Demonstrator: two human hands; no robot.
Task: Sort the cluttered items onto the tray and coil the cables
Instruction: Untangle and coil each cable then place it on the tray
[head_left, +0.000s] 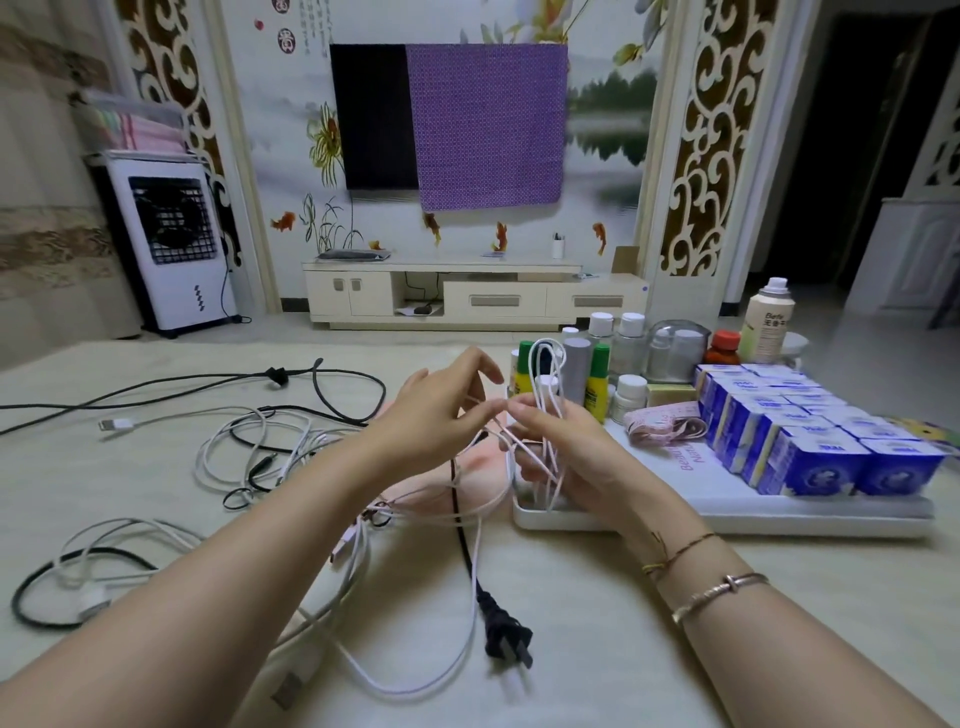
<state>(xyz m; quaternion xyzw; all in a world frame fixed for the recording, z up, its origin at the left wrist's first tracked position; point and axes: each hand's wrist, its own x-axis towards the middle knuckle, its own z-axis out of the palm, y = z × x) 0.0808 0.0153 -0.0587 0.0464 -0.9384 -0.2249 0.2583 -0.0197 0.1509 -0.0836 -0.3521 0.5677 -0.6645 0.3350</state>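
Observation:
My right hand (566, 452) grips several upright loops of a white cable (545, 358) above the near left corner of the white tray (727, 512). My left hand (441, 410) pinches a strand of the same cable just left of the loops. The rest of that cable trails down to the table and curves toward me. A black power cord with a two-pin plug (506, 631) lies below my hands. More white and black cables (260, 447) are tangled on the table to the left.
On the tray stand blue boxes (800, 441), small white bottles (628, 395), yellow-green glue bottles (597, 384), a pink tape measure (662, 421) and a spray can (766, 322). A black cable loop (57, 577) lies at the near left.

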